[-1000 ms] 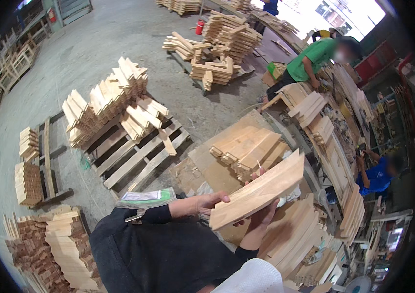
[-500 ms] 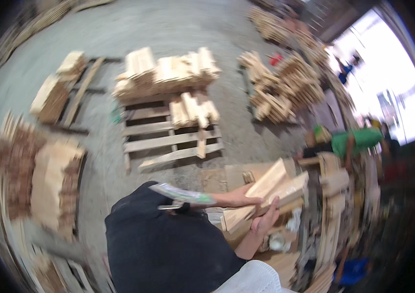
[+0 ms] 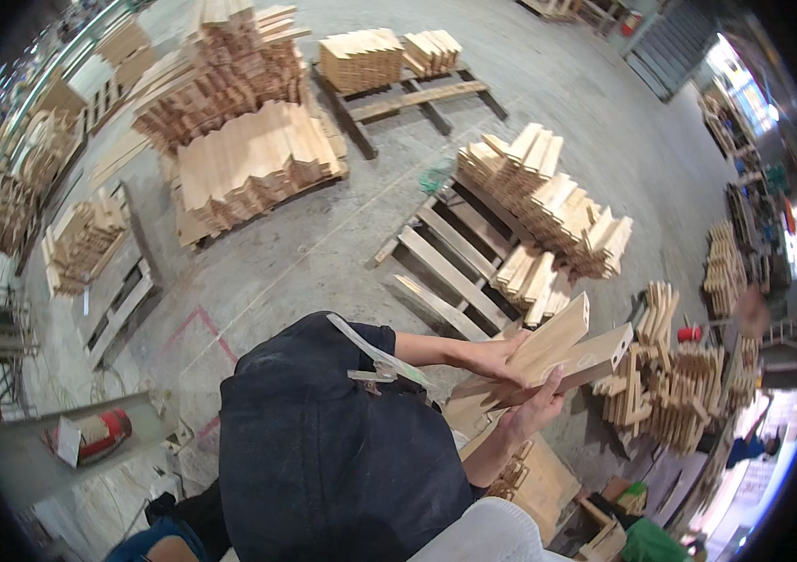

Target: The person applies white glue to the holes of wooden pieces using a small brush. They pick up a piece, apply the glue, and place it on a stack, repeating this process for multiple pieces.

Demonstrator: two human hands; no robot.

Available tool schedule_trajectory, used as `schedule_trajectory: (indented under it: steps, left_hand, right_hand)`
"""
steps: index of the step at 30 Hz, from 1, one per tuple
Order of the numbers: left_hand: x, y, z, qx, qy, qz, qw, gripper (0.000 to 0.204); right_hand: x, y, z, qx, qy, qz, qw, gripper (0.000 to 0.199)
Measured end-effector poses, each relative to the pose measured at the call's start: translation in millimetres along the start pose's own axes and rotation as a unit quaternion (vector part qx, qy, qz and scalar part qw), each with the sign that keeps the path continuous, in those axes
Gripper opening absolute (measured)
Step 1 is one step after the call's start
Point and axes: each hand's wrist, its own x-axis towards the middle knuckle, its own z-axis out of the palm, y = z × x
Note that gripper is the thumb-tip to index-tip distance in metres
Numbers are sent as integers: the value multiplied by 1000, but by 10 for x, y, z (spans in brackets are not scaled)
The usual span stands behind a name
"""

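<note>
Two pale wooden boards, an upper one and a lower one, are held in front of my body, spread apart like a V at their far ends. Holes show in the end faces. My left hand is closed on the upper board near the middle. Around the lower board, my right hand is wrapped from the near side, thumb up. Where the boards' near ends overlap, I cannot tell whether further pieces lie between them.
A slatted pallet with stacked boards lies ahead. Larger board stacks stand far left, angled pieces at right. A red cylinder lies at lower left. A co-worker's green sleeve shows at lower right.
My view has swung left, so the pallets and stacks sit farther right in the picture. Both hands keep hold of the boards, carried along with the turn.
</note>
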Motion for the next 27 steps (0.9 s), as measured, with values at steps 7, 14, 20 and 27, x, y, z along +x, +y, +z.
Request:
schedule_trajectory:
  steps: [7, 14, 20, 27]
  left_hand:
    - [-281, 279, 75, 25, 45, 25, 998, 111]
    - [-164, 226, 197, 21, -16, 4, 1000, 104]
    - [38, 299, 449, -6, -136, -13, 991, 91]
    - [327, 156, 966, -35, -321, -94, 942, 77]
  right_hand:
    - [-106, -105, 177, -127, -77, -78, 986, 40]
    - [-285, -200, -132, -66, 10, -81, 995, 37]
    - [-394, -299, -424, -80, 118, -120, 982, 50]
    - [-777, -252, -844, -25, 274, -150, 950, 55]
